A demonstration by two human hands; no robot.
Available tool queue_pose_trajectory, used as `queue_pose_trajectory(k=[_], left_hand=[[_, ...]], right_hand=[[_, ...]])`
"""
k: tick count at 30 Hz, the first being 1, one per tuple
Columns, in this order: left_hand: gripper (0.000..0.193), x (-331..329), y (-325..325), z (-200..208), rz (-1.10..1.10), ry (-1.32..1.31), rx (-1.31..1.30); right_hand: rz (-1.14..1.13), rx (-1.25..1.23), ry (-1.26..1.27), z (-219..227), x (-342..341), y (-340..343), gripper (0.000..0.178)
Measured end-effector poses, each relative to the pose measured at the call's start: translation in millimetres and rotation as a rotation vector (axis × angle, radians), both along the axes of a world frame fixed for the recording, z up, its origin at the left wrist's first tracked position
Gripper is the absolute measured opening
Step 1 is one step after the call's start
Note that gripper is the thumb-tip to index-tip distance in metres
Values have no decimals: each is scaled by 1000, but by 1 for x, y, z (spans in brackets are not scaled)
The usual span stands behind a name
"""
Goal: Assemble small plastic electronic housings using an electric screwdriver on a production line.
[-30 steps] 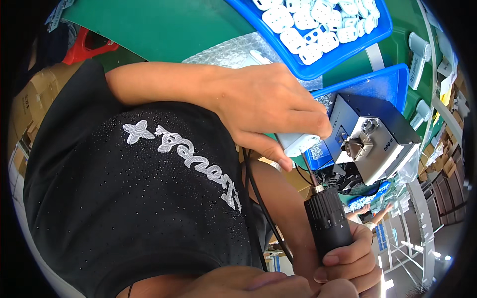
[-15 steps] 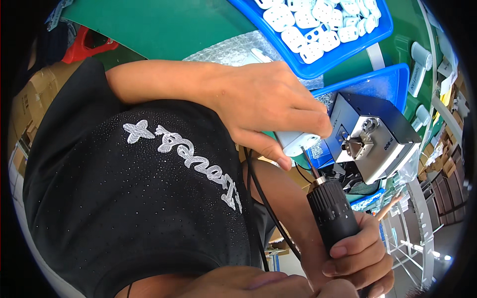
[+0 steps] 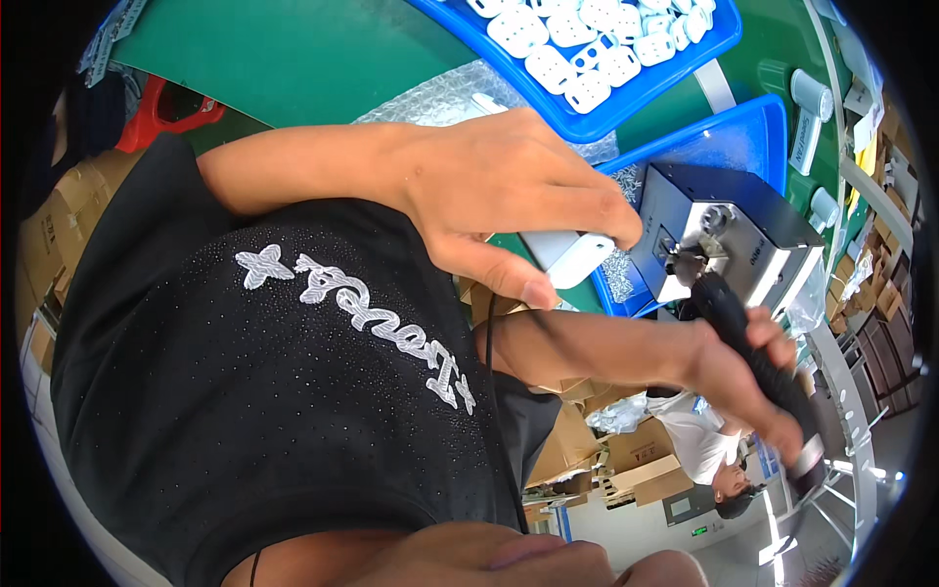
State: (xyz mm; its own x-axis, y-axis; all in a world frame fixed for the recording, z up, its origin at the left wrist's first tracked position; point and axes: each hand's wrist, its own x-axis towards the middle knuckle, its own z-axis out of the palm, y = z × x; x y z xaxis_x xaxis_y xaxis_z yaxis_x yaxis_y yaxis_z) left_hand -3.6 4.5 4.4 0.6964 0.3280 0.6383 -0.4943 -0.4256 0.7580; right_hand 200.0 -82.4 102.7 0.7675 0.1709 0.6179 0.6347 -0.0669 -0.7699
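My left hand [image 3: 528,196] is closed on a small white plastic housing [image 3: 579,262], gripping it between thumb and fingers with one smooth face toward the screw feeder. My right hand [image 3: 758,396] is wrapped round a black electric screwdriver [image 3: 724,311] and is partly blurred. The screwdriver's front end is at the pickup mechanism of the box-shaped screw feeder [image 3: 675,225], and its bit cannot be made out there. Beside the feeder, a blue bin [image 3: 775,137] contains many loose small screws [image 3: 616,279].
A blue tray [image 3: 577,127] full of white plastic plates with holes stands on the green table [image 3: 293,59]. Bubble wrap [image 3: 411,101] lies beside it with a white part on top. A red stool [image 3: 156,117], cardboard boxes [image 3: 650,479] and another person [image 3: 690,430] are farther off.
My right hand has moved the screwdriver away from the white housing to the screw feeder. The housing has tilted in my left hand, and its screw holes no longer show.
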Motion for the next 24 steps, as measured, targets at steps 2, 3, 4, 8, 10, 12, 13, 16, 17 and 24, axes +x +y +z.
queue_pose_trajectory(k=[2,3,4,8,10,12,13,16,17,24], left_hand=[[55,7,4,-3,-58,-29,9],[55,4,2,-1,-44,-25,19],[55,1,-2,1,-23,-17,12],[56,2,3,-5,-59,-44,32],[58,-2,3,-9,-15,-50,28],[58,5,5,-6,-79,-55,20],[59,-1,6,-6,-77,-68,3],[60,2,6,-4,-52,-14,26],[60,-1,6,-3,-51,-54,29],[58,-7,4,-6,-33,-50,42]], right_hand=[[17,96,60,7,5,-16,82],[35,91,67,9,4,-23,82],[364,149,195,14,0,-32,83],[913,246,327,48,-59,-69,57],[853,376,239,51,-91,-54,27],[900,173,351,93,-20,-164,17],[914,147,356,92,-33,-144,17],[1098,419,442,59,-68,-57,17],[1170,455,417,62,-90,-40,19],[1164,333,461,59,-93,-27,18]])
